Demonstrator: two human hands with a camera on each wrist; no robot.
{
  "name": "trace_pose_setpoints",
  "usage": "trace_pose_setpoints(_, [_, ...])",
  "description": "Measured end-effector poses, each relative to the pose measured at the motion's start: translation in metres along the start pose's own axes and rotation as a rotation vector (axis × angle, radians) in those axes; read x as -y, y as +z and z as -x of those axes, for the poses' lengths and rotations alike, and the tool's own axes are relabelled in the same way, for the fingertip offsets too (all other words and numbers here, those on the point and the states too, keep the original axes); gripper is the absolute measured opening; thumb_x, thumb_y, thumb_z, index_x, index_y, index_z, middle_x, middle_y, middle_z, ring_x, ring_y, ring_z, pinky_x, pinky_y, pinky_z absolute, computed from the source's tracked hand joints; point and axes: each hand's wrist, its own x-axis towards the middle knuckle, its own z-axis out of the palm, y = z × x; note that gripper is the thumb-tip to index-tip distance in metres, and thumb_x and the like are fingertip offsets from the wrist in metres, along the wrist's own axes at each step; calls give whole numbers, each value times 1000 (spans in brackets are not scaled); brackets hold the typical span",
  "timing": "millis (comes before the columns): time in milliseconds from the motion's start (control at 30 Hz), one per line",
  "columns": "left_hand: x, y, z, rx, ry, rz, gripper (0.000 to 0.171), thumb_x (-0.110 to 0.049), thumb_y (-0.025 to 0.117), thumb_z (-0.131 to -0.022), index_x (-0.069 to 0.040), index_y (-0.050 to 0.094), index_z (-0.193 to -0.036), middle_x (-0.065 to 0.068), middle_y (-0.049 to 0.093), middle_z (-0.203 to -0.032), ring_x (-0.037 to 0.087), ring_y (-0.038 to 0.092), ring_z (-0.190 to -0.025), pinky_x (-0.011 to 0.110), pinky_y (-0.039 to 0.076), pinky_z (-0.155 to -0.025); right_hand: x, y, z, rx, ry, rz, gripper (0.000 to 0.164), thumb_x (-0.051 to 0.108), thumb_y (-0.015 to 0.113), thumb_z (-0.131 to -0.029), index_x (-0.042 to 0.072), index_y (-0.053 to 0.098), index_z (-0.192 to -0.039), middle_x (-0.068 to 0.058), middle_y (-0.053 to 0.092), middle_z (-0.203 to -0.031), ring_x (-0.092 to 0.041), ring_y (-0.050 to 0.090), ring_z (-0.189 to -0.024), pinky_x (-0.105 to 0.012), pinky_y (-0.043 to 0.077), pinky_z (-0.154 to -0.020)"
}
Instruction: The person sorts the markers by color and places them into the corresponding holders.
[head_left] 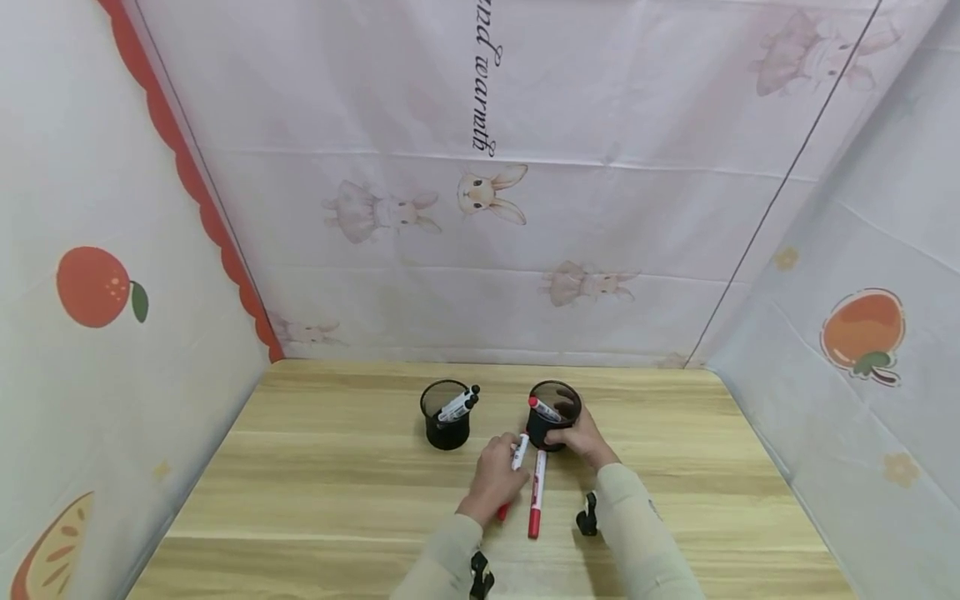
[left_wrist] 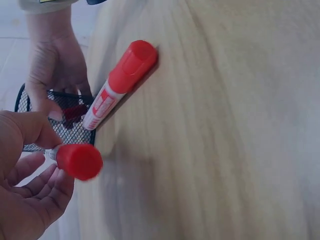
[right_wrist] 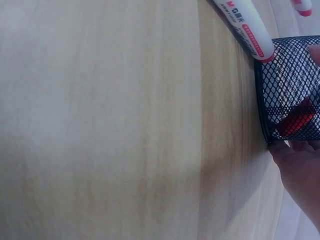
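My left hand (head_left: 498, 473) pinches a white marker with a red cap (left_wrist: 79, 161) between thumb and fingers, close in front of the right-hand pen cup. My right hand (head_left: 583, 435) grips that black mesh pen cup (right_wrist: 292, 75) around its right side, low near the base. One red-capped marker (head_left: 543, 408) leans inside this cup, its red part showing through the mesh in the right wrist view. On the table, a second white marker with a red cap (head_left: 536, 493) lies just in front of the cup, its tail end at the base.
Left of the hands stands another black mesh pen cup (head_left: 447, 435) holding white markers with black ends (head_left: 457, 406). The wooden table (head_left: 322, 483) is bounded by fabric walls (head_left: 450, 317) at the back and both sides.
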Motion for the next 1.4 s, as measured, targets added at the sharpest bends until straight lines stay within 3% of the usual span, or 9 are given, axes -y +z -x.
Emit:
trace_pose_setpoints(233, [-5, -7, -6, 14, -53, 47, 60, -1, 73, -65, -5, 55, -122, -1, 50, -82, 12, 47, -69, 25, 42, -58, 12, -1, 4, 41, 21, -31, 95, -16, 74, -56, -3, 30, -140, -36, 40, -129, -43, 39, -117, -49, 31, -98])
trace_pose_setpoints(500, [-13, -12, -11, 41, -95, 59, 57, -3, 78, -64, -6, 59, -117, -3, 50, -81, 11, 47, -69, 24, 42, -56, 33, -1, 14, 64, 29, -5, 90, -15, 72, -59, -6, 29, -139, -37, 38, -129, -43, 40, -116, -45, 33, -96])
trace_pose_setpoints(867, [-16, -21, -12, -19, -30, 104, 50, -3, 74, -62, -3, 61, -110, -3, 49, -79, 12, 45, -71, 24, 41, -57, 19, -2, 8, 73, -10, -65, 93, -18, 71, -58, -6, 28, -139, -39, 34, -131, -49, 32, -123, -56, 28, -99])
trace_pose_setpoints(1100, [-19, -27, -12, -41, -15, 188, 48, -1, 70, -65, 0, 59, -112, -1, 49, -82, 10, 47, -71, 22, 43, -58, 1, -1, 4, 30, 18, -49, 93, -17, 72, -59, 0, 30, -140, -34, 38, -132, -41, 38, -121, -50, 30, -99])
trace_pose_setpoints(1400, [-18, -31, -15, -97, 38, 227, 44, -1, 69, -69, 1, 58, -112, 0, 51, -82, 10, 51, -70, 22, 46, -59, 24, -1, 13, 66, 17, -88, 92, -18, 70, -59, -5, 27, -140, -38, 34, -131, -45, 35, -120, -53, 29, -99])
